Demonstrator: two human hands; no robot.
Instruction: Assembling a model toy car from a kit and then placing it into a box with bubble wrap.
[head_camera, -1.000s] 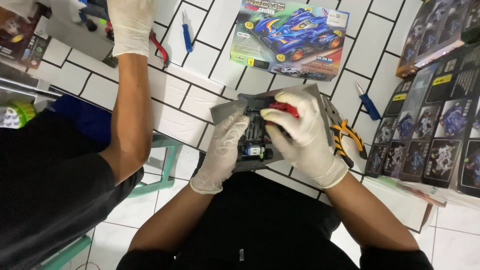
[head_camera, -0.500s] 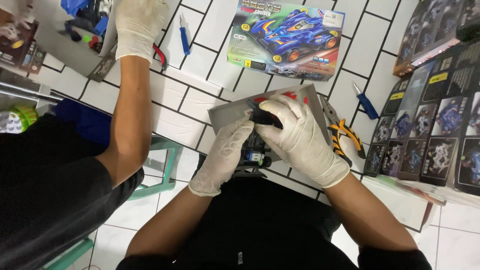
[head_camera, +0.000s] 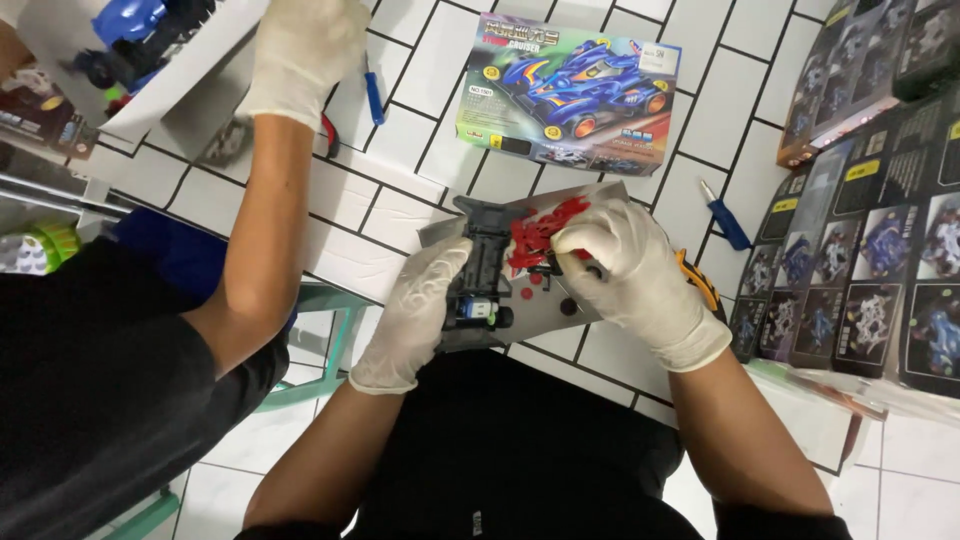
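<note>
Left hand (head_camera: 420, 310): gloved, fingers closed around the black toy car chassis (head_camera: 482, 268), steadying it over the grey tray (head_camera: 590, 200).
Right hand (head_camera: 630, 270): gloved, pinching the red parts sprue (head_camera: 535, 238) just beside the chassis.
Co-worker's hand (head_camera: 300, 50): well apart, upper left.
Boxed kit (head_camera: 570, 90): beyond both hands.

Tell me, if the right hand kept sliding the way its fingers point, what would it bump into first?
Probably the dark toy car chassis, past the red parts frame that the right hand already pinches; the left hand steadies that chassis. Depth is unclear.
</note>
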